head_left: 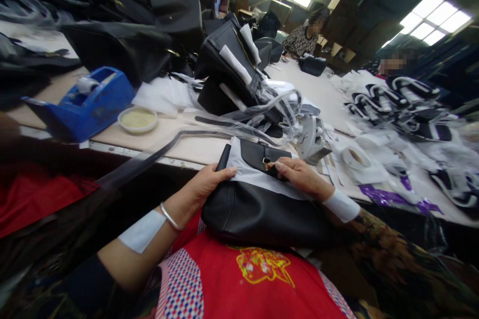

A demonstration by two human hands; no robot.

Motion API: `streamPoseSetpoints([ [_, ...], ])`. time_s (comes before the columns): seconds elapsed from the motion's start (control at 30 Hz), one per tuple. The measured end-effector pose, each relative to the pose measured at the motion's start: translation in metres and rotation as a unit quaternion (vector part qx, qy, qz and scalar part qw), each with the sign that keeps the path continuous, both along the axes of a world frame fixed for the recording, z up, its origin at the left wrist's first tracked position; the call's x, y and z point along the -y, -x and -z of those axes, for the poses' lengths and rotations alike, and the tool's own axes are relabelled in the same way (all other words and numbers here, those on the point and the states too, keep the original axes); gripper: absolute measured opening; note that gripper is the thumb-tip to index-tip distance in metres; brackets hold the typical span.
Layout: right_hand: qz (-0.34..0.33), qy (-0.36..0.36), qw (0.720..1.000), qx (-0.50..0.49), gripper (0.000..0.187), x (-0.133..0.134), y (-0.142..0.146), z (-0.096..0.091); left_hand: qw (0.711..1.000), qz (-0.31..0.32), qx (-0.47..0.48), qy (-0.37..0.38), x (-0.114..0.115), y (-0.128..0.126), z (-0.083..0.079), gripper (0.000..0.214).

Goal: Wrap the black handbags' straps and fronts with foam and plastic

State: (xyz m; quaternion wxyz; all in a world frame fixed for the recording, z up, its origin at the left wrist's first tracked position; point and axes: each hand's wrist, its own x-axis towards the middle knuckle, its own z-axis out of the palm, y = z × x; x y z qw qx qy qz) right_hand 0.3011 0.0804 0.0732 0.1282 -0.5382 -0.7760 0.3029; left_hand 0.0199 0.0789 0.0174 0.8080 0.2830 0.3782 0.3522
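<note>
**Black leather, white paper: steadying the bag at the clasp**

The black bag [262, 214] lies on its side across the person's lap, against the red apron [254, 284]. Its top end is near the edge of the surface [209, 149]. A white paper sheet [247, 174] covers the bag's upper front, and the black flap [258, 155] with its gold clasp [266, 161] lies over that sheet.

From my seat I read the left hand [207, 184] as clamped on the bag's left edge. Its thumb presses the paper's corner down, so its grip is closed on bag and sheet together. The right hand [299, 177] has its grip closed on the flap, fingertips pinching just beside the clasp.

In my judgement the work here is seating the flap over the paper. To do that well, I'd want the left thumb pinning the sheet so it cannot slide or crease. I'd want the right fingers on the leather rather than the metal, so the gold takes no marks. The lap is soft and the bag may roll, so a firm left hold matters.

The blue tape dispenser [86, 107] and small dish [137, 119] stand well apart, on the surface to the left.
</note>
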Motion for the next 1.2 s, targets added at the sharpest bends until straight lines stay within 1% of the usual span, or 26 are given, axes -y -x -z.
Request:
streamPoseSetpoints([
  [0.07,-0.057,-0.035,0.997,0.039,0.046,0.010,0.008,-0.003,1.000,0.005,-0.007,-0.014,0.001,0.000,-0.005,0.050],
  [0.1,-0.073,-0.052,0.994,0.063,0.045,0.017,0.012,-0.003,1.000,0.010,-0.002,-0.018,0.001,0.000,-0.008,0.050],
  [0.23,-0.084,-0.099,0.982,0.139,0.061,0.043,0.026,0.001,0.998,0.040,0.047,-0.006,0.004,-0.002,-0.018,0.055],
  [0.33,-0.100,-0.106,0.975,0.166,0.060,0.055,0.030,0.005,0.998,0.045,0.054,0.006,0.006,-0.003,-0.025,0.063],
  [0.4,-0.090,-0.111,0.973,0.180,0.059,0.062,0.032,0.007,0.998,0.043,0.040,0.003,0.008,-0.006,-0.028,0.065],
  [0.47,-0.066,-0.119,0.974,0.183,0.060,0.067,0.034,0.009,0.998,0.055,0.026,0.008,0.011,-0.008,-0.028,0.061],
  [0.53,-0.051,-0.124,0.978,0.157,0.061,0.070,0.033,0.010,0.996,0.086,0.017,0.030,0.014,-0.010,-0.024,0.054],
  [0.57,-0.046,-0.124,0.983,0.125,0.059,0.070,0.030,0.011,0.993,0.104,0.015,0.047,0.016,-0.010,-0.021,0.050],
  [0.6,-0.034,-0.124,0.988,0.082,0.055,0.069,0.025,0.012,0.991,0.119,0.013,0.067,0.016,-0.010,-0.017,0.048],
  [0.63,-0.007,-0.127,0.991,0.036,0.051,0.066,0.017,0.013,0.987,0.130,0.013,0.089,0.016,-0.009,-0.012,0.046],
  [0.67,0.036,-0.136,0.990,-0.005,0.047,0.063,0.008,0.015,0.985,0.136,0.013,0.110,0.016,-0.008,-0.007,0.044],
  [0.73,0.171,-0.143,0.973,-0.056,0.041,0.056,-0.015,0.021,0.981,0.133,0.009,0.140,0.015,-0.006,0.003,0.041],
  [0.77,0.243,-0.126,0.959,-0.070,0.040,0.054,-0.027,0.025,0.981,0.129,0.007,0.147,0.014,-0.006,0.007,0.041],
  [0.8,0.303,-0.093,0.945,-0.084,0.039,0.053,-0.037,0.030,0.981,0.124,0.006,0.148,0.014,-0.006,0.010,0.043],
  [0.83,0.344,-0.052,0.932,-0.101,0.038,0.054,-0.046,0.036,0.982,0.121,0.007,0.144,0.014,-0.007,0.012,0.045],
  [0.87,0.367,-0.010,0.922,-0.120,0.037,0.056,-0.053,0.043,0.983,0.120,0.010,0.136,0.015,-0.009,0.014,0.047],
  [0.93,0.377,0.047,0.911,-0.161,0.039,0.064,-0.059,0.056,0.985,0.126,0.012,0.121,0.018,-0.015,0.013,0.050],
  [1.03,0.371,0.074,0.898,-0.223,0.042,0.080,-0.058,0.073,0.988,0.134,-0.006,0.079,0.026,-0.026,0.008,0.049],
  [1.1,0.376,0.069,0.888,-0.256,0.040,0.090,-0.056,0.078,0.989,0.138,-0.024,0.039,0.031,-0.032,0.001,0.048],
  [1.2,0.385,0.034,0.875,-0.292,0.039,0.102,-0.056,0.080,0.986,0.158,-0.037,-0.023,0.037,-0.039,-0.014,0.046],
])
